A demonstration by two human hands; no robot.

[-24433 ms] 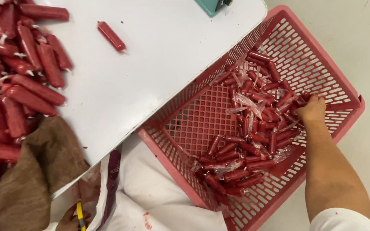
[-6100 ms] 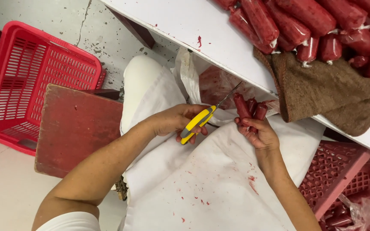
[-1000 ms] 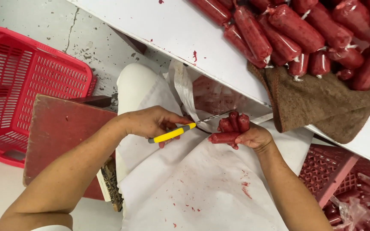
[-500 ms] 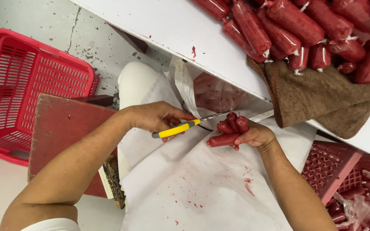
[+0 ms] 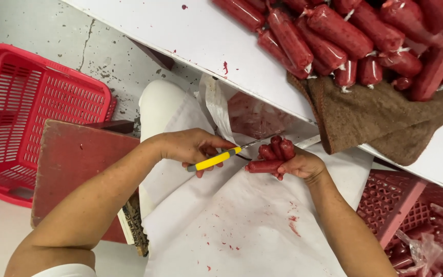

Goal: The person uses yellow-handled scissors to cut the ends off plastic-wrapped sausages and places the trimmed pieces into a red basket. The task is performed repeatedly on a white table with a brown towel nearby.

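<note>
My left hand grips yellow-handled scissors, their blades pointing right at the end of a small red sausage. My right hand holds that sausage sideways, with several more short red sausages bunched upright in its fingers. Both hands hover over a white apron on my lap, which is spotted with red stains.
A white table runs across the top, piled with red wrapped sausages beside a brown towel. A red basket stands on the floor at left, next to a dark red stool. A pink basket with wrappers is at bottom right.
Over the last second the hands have barely shifted. The scissors stay at the end of the sideways sausage. Much earlier my right hand reached into the pink basket.
</note>
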